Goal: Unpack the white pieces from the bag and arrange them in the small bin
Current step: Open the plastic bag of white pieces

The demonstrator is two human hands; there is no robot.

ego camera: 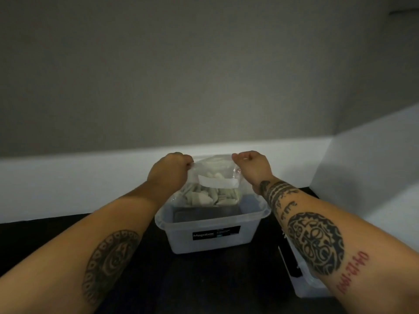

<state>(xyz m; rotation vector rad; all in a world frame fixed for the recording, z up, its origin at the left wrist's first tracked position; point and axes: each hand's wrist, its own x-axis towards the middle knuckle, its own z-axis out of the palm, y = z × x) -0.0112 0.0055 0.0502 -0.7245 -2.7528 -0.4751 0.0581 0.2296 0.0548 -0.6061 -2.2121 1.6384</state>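
While both hands pinch its top corners, left hand (169, 169) and right hand (252, 165) w/ fingers closed tight, the clear plastic zip bag (213, 177) of pale white pieces (213, 196) hangs just over the translucent small plastic bin (210, 236) on the dark tabletop (204, 279).

Clear bag (215, 175), pale white pieces (215, 196); translucent bin (213, 243), black label (216, 232).

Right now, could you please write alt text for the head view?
Two hands, left hand and right hand, hold a clear bag of white pieces by its top corners above a small translucent bin on a dark table.
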